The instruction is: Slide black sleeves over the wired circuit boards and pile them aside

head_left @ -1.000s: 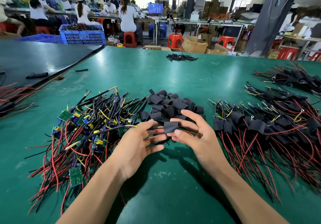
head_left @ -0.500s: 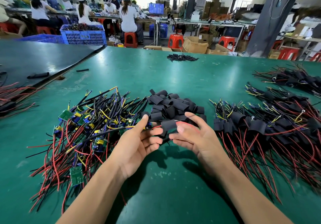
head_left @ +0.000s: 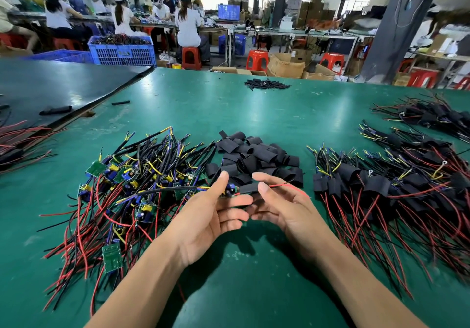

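Green matting tops the long counter (head_left: pixel 254 114), and a person's two bare forearms reach over it from the near edge. Something has changed in the last second. The short black flattened sleeve (head_left: pixel 247 188) held between the hands has taken in the board's leads, and a thin red wire (head_left: pixel 287 186) now pokes out of its right end, where none showed before. The small green circuit board (head_left: pixel 229 191), carrying a blue component, sits at the sleeve's left mouth and is not yet covered. The sliding looks begun but not finished.

The left hand (head_left: pixel 208 215), palm up, pinches the board between thumb and curled fingers. The right hand (head_left: pixel 284 208) pinches the sleeve between thumb and forefinger, with its other fingers loosely curled beneath. Both hold their pieces just above the counter.

To the left lies a tangled pile of bare boards (head_left: pixel 132 185) with red and black wires. Beyond the hands is a heap of empty sleeves (head_left: pixel 254 154). To the right is a pile of sleeved boards (head_left: pixel 381 187), where this one should end up.
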A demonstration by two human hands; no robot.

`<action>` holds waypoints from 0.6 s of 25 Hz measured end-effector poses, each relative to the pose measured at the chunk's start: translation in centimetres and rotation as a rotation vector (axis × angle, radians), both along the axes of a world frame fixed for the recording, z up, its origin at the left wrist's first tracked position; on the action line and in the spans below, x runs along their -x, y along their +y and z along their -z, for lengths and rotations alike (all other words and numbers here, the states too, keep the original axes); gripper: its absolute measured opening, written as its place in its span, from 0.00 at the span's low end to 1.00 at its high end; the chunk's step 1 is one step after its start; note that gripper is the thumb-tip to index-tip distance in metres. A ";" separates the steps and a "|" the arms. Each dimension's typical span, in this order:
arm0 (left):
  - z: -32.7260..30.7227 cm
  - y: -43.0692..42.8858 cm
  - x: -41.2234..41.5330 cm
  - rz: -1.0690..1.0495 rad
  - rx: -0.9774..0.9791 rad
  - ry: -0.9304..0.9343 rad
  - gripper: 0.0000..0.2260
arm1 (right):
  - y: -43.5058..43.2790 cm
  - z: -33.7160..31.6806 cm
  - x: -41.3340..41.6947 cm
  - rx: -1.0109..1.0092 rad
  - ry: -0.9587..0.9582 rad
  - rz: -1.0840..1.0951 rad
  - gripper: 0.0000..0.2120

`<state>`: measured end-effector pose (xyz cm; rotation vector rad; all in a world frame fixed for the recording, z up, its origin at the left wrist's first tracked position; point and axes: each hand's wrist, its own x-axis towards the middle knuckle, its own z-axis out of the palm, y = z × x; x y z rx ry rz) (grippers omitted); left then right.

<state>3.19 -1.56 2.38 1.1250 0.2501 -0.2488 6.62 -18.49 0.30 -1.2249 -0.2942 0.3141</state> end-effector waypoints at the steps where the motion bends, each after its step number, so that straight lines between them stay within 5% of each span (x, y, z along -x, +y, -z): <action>1: -0.1 0.0 0.1 0.028 -0.021 -0.006 0.26 | 0.0 0.0 0.0 0.013 -0.011 0.011 0.17; 15: -0.2 0.7 0.2 -0.100 0.022 -0.066 0.06 | -0.2 0.1 0.0 0.078 -0.139 0.052 0.16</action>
